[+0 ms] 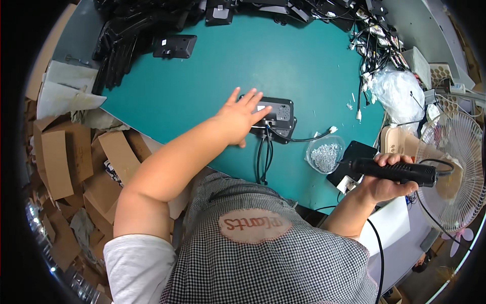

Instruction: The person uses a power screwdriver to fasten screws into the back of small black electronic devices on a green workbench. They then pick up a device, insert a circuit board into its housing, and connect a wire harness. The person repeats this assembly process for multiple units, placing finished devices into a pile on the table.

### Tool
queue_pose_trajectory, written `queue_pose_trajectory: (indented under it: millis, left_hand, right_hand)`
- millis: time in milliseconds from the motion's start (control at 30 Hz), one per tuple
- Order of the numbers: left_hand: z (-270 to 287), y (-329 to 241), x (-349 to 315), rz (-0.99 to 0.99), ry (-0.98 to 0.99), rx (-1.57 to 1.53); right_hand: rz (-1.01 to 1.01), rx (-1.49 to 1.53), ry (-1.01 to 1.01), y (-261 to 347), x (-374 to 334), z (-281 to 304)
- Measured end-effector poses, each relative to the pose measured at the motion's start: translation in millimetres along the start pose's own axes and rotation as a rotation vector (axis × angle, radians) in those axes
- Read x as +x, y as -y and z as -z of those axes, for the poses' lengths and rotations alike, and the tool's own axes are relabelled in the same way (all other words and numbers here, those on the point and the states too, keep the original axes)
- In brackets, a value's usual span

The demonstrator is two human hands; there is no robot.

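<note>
My left hand (237,119) lies with spread fingers over the left part of a black plastic device housing (284,112) on the green table. Black cables (263,157) come out of the housing's near side, and one runs right to a white connector. My right hand (387,183) is wrapped round a black corded electric screwdriver (377,169), held level with its tip pointing left. That tip is at the right rim of a clear round bowl (310,161) of small silvery screws (325,156). Whether a screw sits on the tip cannot be made out.
Black housings (136,30) are piled at the far left, with a single one (175,46) nearby. Tangled cables (374,50) and a clear plastic bag (400,93) lie at the right. A white fan (450,162) stands at the right edge. Cardboard boxes (66,157) fill the left floor.
</note>
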State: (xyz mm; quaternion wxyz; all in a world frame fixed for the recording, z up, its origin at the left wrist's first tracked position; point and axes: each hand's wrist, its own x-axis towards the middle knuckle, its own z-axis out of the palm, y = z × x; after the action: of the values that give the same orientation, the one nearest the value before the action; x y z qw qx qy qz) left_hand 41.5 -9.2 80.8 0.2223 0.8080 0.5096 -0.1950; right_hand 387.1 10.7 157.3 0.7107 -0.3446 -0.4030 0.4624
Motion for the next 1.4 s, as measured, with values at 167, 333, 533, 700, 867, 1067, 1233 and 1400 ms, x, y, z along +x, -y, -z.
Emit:
queue_pose_trajectory:
  millis: [167, 333, 533, 700, 867, 1067, 1233, 1400]
  left_hand:
    - [-32, -29, -44, 0.394, -0.171, -0.828]
    - [-96, -88, -7, 0.603, -0.066, -1.248]
    - [-104, -91, 46, 0.589, 0.103, -1.212]
    - [-108, -93, 19, 0.413, -0.220, -1.991]
    - [-80, -42, -91, 0.407, -0.810, -1.488]
    - [-141, -5, -255, 0.604, -1.187, -1.314]
    - [-235, 5, -369, 1.095, -1.495, -1.598]
    - [-350, 14, -491, 1.884, -1.373, -1.411]
  right_hand:
    - [-0.024, 0.008, -0.023, -4, -1, 2]
    - [-0.067, 0.045, -0.005, -7, -4, 2]
    - [-0.075, 0.052, 0.051, -7, -9, -11]
    - [-0.111, 0.129, 0.094, -9, -12, -11]
    - [-0.162, 0.052, 0.041, -20, -10, -33]
    - [-0.169, -0.067, 0.023, -41, 15, -60]
    - [-0.156, -0.331, -0.256, -103, 16, -166]
    - [-0.214, -0.391, 0.052, -159, -77, -322]
